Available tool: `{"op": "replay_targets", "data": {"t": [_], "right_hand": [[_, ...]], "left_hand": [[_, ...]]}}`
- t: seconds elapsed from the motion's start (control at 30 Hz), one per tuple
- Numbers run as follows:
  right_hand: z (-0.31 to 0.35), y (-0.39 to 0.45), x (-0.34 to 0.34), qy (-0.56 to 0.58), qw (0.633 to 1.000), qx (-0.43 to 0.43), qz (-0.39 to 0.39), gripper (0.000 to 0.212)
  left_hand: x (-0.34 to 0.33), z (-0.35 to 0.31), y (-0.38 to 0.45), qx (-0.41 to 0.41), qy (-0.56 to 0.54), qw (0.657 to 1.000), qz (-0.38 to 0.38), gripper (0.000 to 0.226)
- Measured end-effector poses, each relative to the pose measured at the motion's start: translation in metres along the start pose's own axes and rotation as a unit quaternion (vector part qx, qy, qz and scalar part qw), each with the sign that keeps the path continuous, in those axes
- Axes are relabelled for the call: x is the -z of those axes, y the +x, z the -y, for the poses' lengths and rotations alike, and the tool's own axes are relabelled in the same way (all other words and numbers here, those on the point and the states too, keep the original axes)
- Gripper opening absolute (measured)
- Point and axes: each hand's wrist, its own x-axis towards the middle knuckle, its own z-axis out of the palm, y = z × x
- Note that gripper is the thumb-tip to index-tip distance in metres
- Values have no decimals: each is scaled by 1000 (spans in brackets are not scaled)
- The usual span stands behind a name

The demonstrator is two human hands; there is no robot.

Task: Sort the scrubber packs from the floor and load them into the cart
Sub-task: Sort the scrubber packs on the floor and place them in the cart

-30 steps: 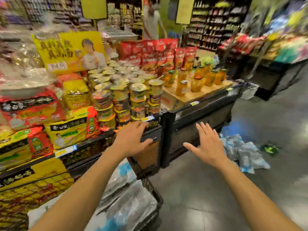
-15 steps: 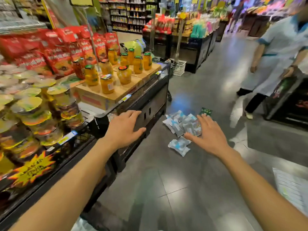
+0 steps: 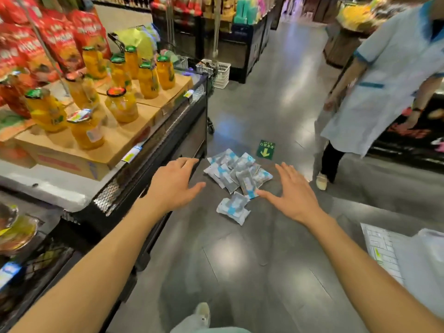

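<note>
Several scrubber packs, silver-grey with blue and white labels, lie in a loose heap on the grey floor ahead of me. One more pack lies apart, nearer to me. My left hand is stretched forward, open and empty, to the left of the heap. On the heap's right side my right hand is spread flat with nothing in it. Neither hand touches a pack. The cart is out of view.
A black display stand with jars of yellow fruit on cardboard boxes runs along my left. A person in a pale blue uniform stands at the right. A green arrow sticker marks the floor. My shoe shows below.
My view has swung right, away from the cart and the shelves. The heap of packs is now closer and centred between my outstretched hands. Both hands stay open.
</note>
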Motion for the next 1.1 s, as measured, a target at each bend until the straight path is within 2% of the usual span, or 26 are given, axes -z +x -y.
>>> {"op": "replay_targets", "data": {"t": [0.13, 0.33, 0.7, 0.83, 0.9, 1.1], "right_hand": [[-20, 61, 1, -18, 999, -26, -18, 128], [-67, 153, 2, -6, 998, -67, 12, 115], [-189, 396, -49, 21, 993, -97, 56, 103], [-227, 470, -112, 32, 989, -121, 74, 111], [-249, 502, -162, 46, 987, -131, 78, 107], [-313, 577, -370, 64, 989, -120, 66, 101]], "left_hand": [[-17, 8, 76, -24, -4, 1000, 9, 72], [-64, 11, 193, -62, -28, 997, 43, 73], [-177, 15, 435, 3, -68, 994, 80, 77], [-259, 37, 501, 7, -67, 993, 99, 77], [-315, 53, 527, -3, -62, 993, 98, 78], [-524, 113, 587, -56, -36, 994, 90, 84]]}}
